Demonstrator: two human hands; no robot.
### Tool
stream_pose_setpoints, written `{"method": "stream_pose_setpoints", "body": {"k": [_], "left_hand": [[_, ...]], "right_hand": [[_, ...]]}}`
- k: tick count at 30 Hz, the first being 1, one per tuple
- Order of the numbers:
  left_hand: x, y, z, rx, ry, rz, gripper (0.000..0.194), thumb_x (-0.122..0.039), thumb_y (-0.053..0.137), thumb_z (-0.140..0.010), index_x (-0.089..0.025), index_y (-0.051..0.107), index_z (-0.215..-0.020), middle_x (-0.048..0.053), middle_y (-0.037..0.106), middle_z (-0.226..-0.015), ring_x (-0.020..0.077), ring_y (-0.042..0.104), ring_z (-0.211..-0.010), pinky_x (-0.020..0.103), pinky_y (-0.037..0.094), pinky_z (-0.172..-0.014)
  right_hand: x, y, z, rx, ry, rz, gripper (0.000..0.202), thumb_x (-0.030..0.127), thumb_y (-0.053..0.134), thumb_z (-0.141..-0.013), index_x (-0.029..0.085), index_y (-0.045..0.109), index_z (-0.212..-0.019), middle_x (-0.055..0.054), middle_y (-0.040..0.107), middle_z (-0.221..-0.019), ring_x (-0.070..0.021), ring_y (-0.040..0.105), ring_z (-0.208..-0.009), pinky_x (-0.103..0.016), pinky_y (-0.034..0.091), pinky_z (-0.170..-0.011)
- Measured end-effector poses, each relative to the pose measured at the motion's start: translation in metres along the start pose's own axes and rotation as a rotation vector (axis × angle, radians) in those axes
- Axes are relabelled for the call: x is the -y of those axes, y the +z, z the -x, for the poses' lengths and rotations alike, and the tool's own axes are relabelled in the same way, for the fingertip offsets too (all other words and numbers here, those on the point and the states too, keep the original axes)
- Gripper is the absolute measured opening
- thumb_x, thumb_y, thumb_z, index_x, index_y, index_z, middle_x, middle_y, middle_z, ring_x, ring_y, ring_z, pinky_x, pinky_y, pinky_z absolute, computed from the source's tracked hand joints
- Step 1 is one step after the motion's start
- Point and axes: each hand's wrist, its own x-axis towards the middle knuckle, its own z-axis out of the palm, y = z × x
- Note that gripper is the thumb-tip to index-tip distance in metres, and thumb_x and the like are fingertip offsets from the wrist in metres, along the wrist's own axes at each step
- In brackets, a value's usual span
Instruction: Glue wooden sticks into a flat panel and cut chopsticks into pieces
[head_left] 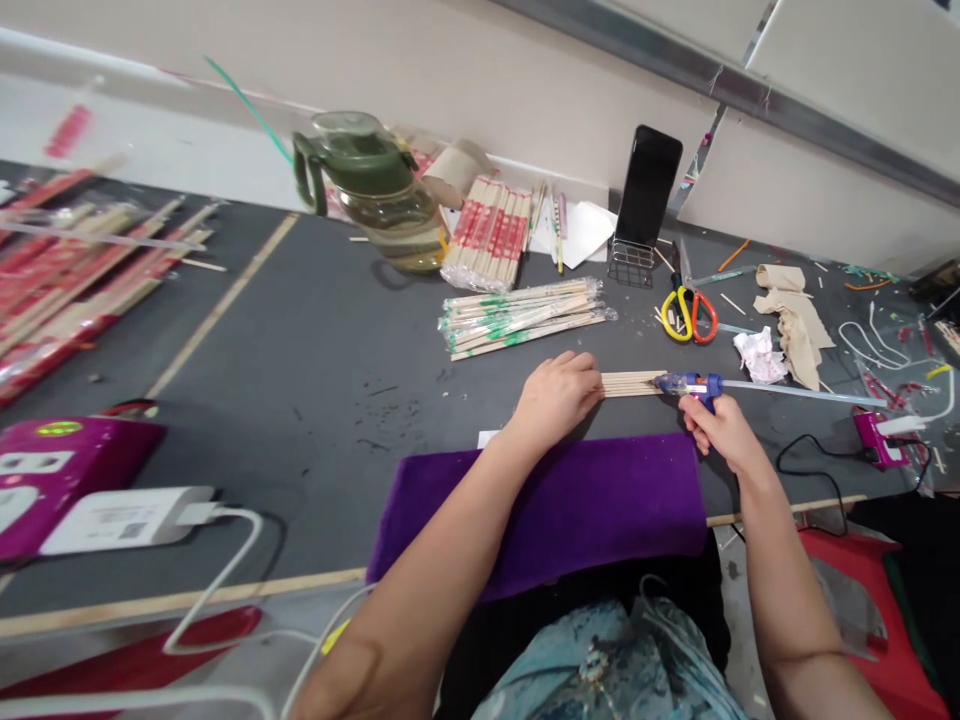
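Left hand (561, 392) pressing the sticks (631, 384) flat near the bench's (315, 400) front edge, right hand (716, 428) gripping the glue gun (694, 386), you should keep its nozzle low and steady.

A pitcher (390, 215) with a green lid and handle stands at the rear of the counter (300, 340), partly filled with liquid. To its right, a black phone (649, 185) rests upright, tilted back, in a wire stand (630, 264). A white adapter (127, 520) is located beside the purple power strip (75, 455) at the left; a white cable (251, 530) connects to the adapter. Crumpled tissue (759, 355) lies at the right.
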Motion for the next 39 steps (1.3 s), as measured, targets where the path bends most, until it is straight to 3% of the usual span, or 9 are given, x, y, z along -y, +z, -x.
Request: {"method": "stream_pose_setpoints", "body": {"k": [4,20,32,39], "left_hand": [[0.001,0.000,0.000,0.005,0.011,-0.018,0.020,-0.028,0.059,-0.097,-0.020,0.071,-0.084,0.007,0.069,-0.097,0.0235,0.057,-0.088,0.035,0.041,-0.071],[0.001,0.001,0.001,-0.006,0.032,-0.017,0.022,-0.027,0.055,-0.098,-0.021,0.073,-0.088,0.008,0.074,-0.106,0.0238,0.059,-0.090,0.035,0.043,-0.072],[0.001,-0.001,0.001,0.006,0.026,-0.013,0.020,-0.027,0.057,-0.098,-0.020,0.074,-0.090,0.007,0.075,-0.105,0.0244,0.060,-0.091,0.036,0.043,-0.073],[0.000,0.001,0.000,0.003,0.033,-0.061,0.020,-0.028,0.058,-0.098,-0.020,0.074,-0.089,0.006,0.076,-0.105,0.0246,0.060,-0.090,0.037,0.041,-0.071]], "right_hand": [[-0.004,-0.005,0.000,-0.025,0.001,-0.031,0.055,0.072,0.070,-0.076,0.020,0.056,-0.067,0.005,0.051,-0.049,-0.0066,0.039,-0.034,-0.021,0.034,-0.033],[-0.010,-0.009,0.003,-0.062,0.019,-0.112,0.052,0.070,0.073,-0.074,0.020,0.057,-0.070,0.006,0.051,-0.050,-0.0061,0.038,-0.034,-0.021,0.035,-0.032],[-0.009,0.004,0.002,-0.028,-0.007,-0.104,0.056,0.069,0.071,-0.078,0.020,0.053,-0.059,0.006,0.047,-0.046,-0.0059,0.039,-0.033,-0.020,0.032,-0.033],[-0.010,-0.008,0.003,-0.049,0.003,-0.083,0.055,0.069,0.070,-0.078,0.020,0.052,-0.061,0.007,0.044,-0.044,-0.0061,0.038,-0.033,-0.020,0.035,-0.033]]}}
